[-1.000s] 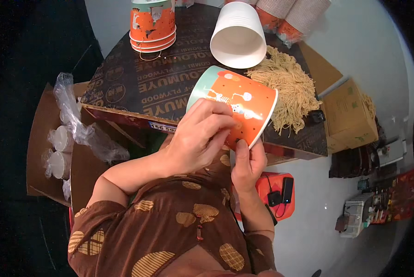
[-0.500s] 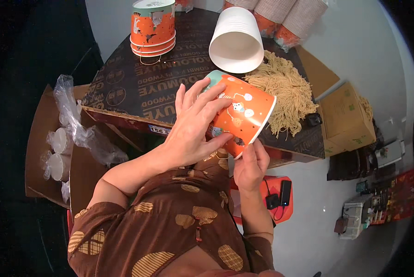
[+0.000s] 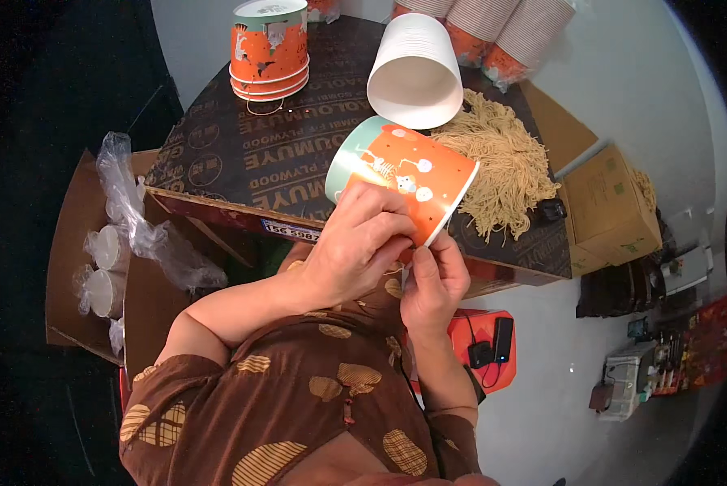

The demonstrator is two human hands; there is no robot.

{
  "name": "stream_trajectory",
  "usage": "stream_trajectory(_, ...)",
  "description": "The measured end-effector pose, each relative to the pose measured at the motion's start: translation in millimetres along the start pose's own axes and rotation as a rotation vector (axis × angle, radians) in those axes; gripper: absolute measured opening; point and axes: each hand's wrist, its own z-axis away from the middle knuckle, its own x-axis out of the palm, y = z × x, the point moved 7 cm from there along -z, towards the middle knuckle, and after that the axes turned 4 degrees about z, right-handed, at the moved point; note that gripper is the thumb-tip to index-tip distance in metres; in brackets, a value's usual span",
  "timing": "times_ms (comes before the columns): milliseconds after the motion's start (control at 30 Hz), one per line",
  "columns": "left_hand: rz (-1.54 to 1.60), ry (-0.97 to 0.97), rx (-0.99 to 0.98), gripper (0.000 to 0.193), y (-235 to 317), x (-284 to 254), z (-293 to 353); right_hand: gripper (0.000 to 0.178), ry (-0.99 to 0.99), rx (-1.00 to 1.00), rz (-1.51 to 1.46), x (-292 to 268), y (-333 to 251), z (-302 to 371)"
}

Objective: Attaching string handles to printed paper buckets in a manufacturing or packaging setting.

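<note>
An orange and green paper bucket (image 3: 408,174) printed with cartoon skeletons lies tilted above the near edge of the table, its white rim toward the lower right. My right hand (image 3: 435,283) is closed on that rim at its lower end, thumb on top. Against the bucket's lower side, my left hand (image 3: 362,243) is curled, its thumb and fingers pinched close to the rim. What the pinch holds is hidden; a short bit of tan cord shows just below it. The bucket's inside is out of sight.
Tan cords (image 3: 501,154) lie heaped on the dark table (image 3: 258,154). Nested white buckets (image 3: 416,69) lie beside them; upside-down orange buckets (image 3: 269,53) stand far left. An open carton (image 3: 76,316) at left holds wrapped cups. A red stool (image 3: 505,374) carries a black device.
My left hand has slid off the bucket's side and down toward the rim, its spread fingers now pinched. The bucket has turned and shifted slightly left. My right hand stays at the rim.
</note>
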Motion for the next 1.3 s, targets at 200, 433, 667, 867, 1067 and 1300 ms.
stream_trajectory(200, -0.06, 0.013, 0.044, 0.033, 1, 3, 6, 0.013, 0.046, -0.138, 0.381, -7, 1, 4)
stream_trajectory(433, -0.099, 0.045, 0.139, 0.029, 0, 3, 13, 0.011, 0.056, -0.297, 0.62, 1, -6, 5)
stream_trajectory(667, -0.137, 0.012, 0.194, 0.025, -3, 2, 19, 0.013, 0.05, -0.418, 0.759, 8, -8, 7)
stream_trajectory(867, -0.208, -0.024, 0.29, 0.028, -6, 1, 22, 0.014, 0.038, -0.361, 0.79, 11, -3, 6)
stream_trajectory(1067, -0.192, -0.086, 0.341, 0.025, -13, 1, 23, 0.012, 0.03, -0.344, 0.741, 12, -1, 5)
stream_trajectory(1300, -0.108, -0.08, 0.323, 0.025, -20, 1, 19, 0.011, 0.04, -0.289, 0.702, 10, 3, 4)
